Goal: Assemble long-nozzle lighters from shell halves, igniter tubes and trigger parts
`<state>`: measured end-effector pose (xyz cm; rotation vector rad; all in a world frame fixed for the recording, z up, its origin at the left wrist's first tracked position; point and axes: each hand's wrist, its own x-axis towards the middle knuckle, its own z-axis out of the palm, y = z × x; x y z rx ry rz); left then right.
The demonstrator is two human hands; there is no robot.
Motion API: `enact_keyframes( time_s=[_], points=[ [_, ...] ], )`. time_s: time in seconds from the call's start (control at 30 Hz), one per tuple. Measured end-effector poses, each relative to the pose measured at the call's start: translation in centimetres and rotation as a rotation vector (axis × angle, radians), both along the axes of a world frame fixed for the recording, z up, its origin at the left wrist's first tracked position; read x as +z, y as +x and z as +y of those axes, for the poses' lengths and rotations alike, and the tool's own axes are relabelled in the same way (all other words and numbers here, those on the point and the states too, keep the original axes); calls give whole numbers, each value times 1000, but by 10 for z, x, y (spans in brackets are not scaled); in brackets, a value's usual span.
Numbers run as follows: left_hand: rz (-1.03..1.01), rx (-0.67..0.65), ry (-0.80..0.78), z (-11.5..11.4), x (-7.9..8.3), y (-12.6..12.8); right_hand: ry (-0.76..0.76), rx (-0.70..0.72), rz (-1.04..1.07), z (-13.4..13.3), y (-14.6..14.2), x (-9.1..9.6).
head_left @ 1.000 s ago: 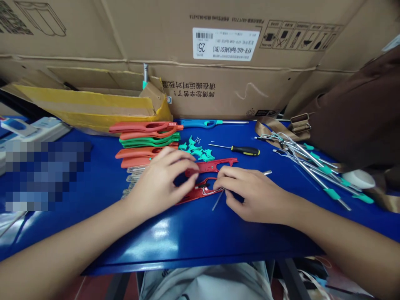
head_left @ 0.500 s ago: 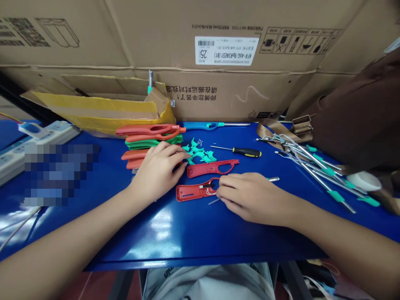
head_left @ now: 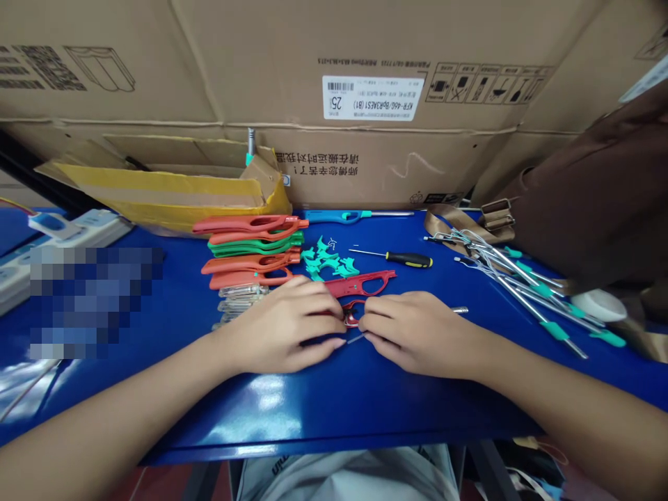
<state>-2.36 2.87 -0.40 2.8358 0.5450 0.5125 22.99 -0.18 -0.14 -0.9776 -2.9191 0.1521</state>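
Between my hands lies one red lighter casing half (head_left: 355, 306), with dark parts and white wire showing inside its loop. My left hand (head_left: 292, 323) is curled over its handle end and covers most of it. The fingers of my right hand (head_left: 417, 330) are closed at its other end. A thin clear strip (head_left: 356, 339) pokes out from under the right fingertips, close to the left thumb. Beyond my right hand a metal nozzle tip (head_left: 460, 309) shows. Just behind lies the matching red casing half (head_left: 360, 284).
Stacked orange, red and green casings (head_left: 250, 263), clear fuel tanks (head_left: 237, 300) and turquoise triggers (head_left: 328, 261) lie behind my hands. A screwdriver (head_left: 410, 259), a blue lighter (head_left: 334, 216) and wired metal nozzles (head_left: 527, 285) are farther back and right. A cardboard box (head_left: 172, 184) stands at back left.
My left hand has moved right and toward me, from beside the triggers onto the red casing half. The clear fuel tanks are now uncovered. My right hand stays at the casing.
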Motion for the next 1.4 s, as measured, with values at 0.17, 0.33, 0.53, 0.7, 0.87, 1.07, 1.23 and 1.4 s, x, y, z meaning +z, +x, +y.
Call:
enact_keyframes(
  time_s=[0.17, 0.33, 0.53, 0.7, 0.87, 1.07, 1.23, 1.4],
  points=[
    [39, -64, 41, -7, 0, 3, 9, 2, -14, 0, 1, -1],
    [36, -36, 83, -7, -1, 2, 16, 5, 9, 0, 0, -2],
    [-61, 399, 220, 8, 0, -7, 15, -6, 8, 0, -1, -2],
    [43, 557, 263, 21, -6, -14, 26, -5, -12, -1, 0, -3],
    [103, 562, 295, 25, -8, -15, 10, -13, 20, -1, -1, -2],
    [34, 562, 259, 24, 1, -16, -69, -77, 181, -2, -1, 3],
    [-277, 486, -84, 10, 7, -8, 32, -186, 422, -1, -3, 1],
    [-272, 441, -392, -8, 8, 2, 176, -148, 436, 4, 0, -3]
  ],
)
